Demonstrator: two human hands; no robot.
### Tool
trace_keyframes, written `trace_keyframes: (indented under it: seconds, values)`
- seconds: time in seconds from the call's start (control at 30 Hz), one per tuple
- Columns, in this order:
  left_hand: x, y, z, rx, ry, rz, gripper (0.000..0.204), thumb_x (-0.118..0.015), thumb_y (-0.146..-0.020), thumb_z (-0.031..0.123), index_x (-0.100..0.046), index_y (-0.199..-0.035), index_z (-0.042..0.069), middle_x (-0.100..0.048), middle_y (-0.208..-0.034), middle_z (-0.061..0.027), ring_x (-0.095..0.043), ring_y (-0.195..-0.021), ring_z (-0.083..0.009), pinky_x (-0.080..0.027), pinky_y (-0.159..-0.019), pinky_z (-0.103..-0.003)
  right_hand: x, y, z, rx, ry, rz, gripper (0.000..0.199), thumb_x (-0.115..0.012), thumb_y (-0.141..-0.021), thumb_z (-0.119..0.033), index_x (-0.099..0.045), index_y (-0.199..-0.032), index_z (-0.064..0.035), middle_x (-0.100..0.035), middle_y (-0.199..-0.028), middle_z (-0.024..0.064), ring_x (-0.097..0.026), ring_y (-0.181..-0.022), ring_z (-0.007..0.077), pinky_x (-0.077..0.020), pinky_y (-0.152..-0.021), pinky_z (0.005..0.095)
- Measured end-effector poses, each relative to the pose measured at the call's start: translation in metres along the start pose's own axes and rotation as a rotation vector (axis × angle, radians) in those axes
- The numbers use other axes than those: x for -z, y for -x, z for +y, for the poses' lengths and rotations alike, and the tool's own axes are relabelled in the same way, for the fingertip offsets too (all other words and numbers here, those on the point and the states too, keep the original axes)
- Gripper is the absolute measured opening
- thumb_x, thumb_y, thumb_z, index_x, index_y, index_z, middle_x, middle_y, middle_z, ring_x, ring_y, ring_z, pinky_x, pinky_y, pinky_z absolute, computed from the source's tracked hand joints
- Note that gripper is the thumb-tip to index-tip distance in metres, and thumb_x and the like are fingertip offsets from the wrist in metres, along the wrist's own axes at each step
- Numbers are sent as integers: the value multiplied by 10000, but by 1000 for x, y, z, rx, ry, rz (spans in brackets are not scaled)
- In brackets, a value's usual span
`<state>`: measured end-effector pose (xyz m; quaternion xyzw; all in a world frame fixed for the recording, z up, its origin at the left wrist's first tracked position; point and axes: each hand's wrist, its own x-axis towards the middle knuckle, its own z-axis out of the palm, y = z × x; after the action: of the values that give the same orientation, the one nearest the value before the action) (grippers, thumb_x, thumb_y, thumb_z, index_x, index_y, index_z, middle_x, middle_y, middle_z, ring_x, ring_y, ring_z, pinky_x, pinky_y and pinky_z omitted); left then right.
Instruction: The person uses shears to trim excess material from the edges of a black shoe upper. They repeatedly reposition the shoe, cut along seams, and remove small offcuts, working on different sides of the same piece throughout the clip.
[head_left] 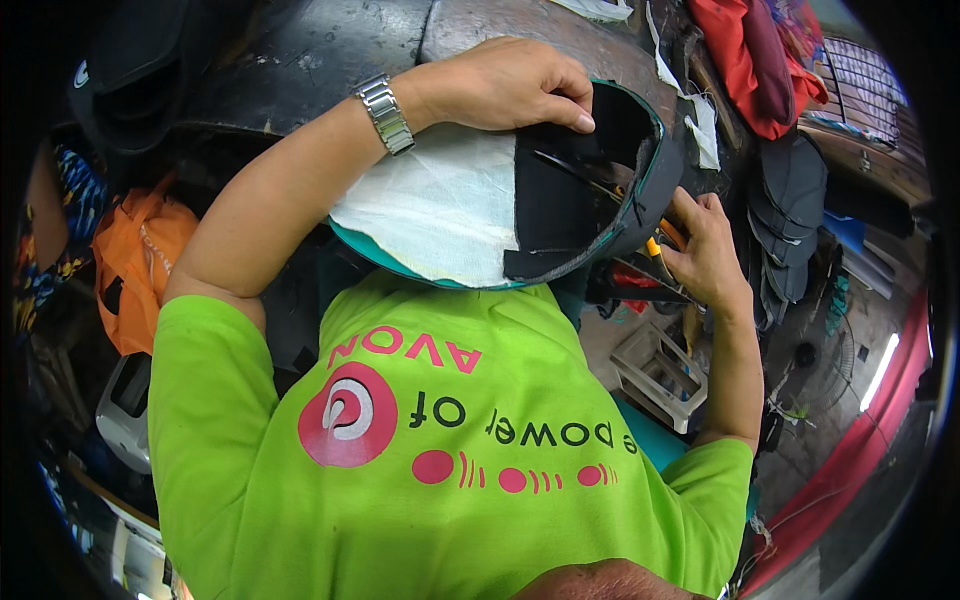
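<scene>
A black cap with a teal edge lies tilted in front of my chest, its hollow side facing up. White cloth covers its wide brim-like part. My left hand, with a metal watch on the wrist, reaches over the top and pinches the cap's far edge between thumb and fingers. At the cap's right side, my right hand is closed around the orange and yellow handles of scissors. A thin dark blade shows inside the cap; the rim hides the middle of the scissors.
A dark worktable lies beyond the cap, with white cloth scraps at its right. Stacked black caps hang at the right, below red cloth. An orange bag is at left, a pale plastic stool low right.
</scene>
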<state>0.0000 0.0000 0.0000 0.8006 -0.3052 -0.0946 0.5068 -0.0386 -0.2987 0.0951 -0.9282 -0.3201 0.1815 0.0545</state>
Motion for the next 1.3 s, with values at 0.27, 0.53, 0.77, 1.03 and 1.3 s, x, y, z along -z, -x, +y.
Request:
trace_keyframes:
  seconds: [0.27,0.53,0.77,1.03,1.3]
  values:
    - [0,0,-1,57,31,-28,266,-668,-937,300,-681,-924,35,-640,-856,-38,-602,-805,-157,-462,-778,-291,10,4,-7,-6,85,-10,326,-756,-669,-121,-536,-901,-54,-537,-734,119,-405,-741,322,-376,-741,392]
    - [2,-1,-3,60,60,-28,257,-666,-942,284,-677,-916,28,-634,-857,-30,-589,-810,-138,-457,-785,-281,11,3,-8,71,148,41,334,-743,-636,-71,-505,-869,-50,-542,-687,125,-504,-692,347,-385,-769,403]
    - [3,-3,-6,51,111,-29,268,-665,-944,279,-659,-910,13,-619,-847,-26,-575,-817,-132,-453,-795,-282,9,4,-8,115,228,86,366,-757,-627,-52,-511,-898,-50,-574,-701,110,-577,-712,335,-410,-794,438]
    - [13,1,-8,-95,198,-108,187,-654,-930,184,-637,-860,12,-584,-885,-30,-537,-790,-131,-446,-778,-283,-6,11,-10,114,259,226,371,-757,-610,-52,-519,-895,-61,-592,-725,80,-595,-716,294,-422,-766,420]
    - [16,7,-3,-138,148,-30,103,-653,-854,112,-636,-861,11,-601,-911,-35,-557,-834,-135,-464,-763,-268,-19,40,-11,-166,111,270,304,-767,-643,-74,-554,-859,-64,-613,-715,87,-572,-700,298,-438,-752,397]
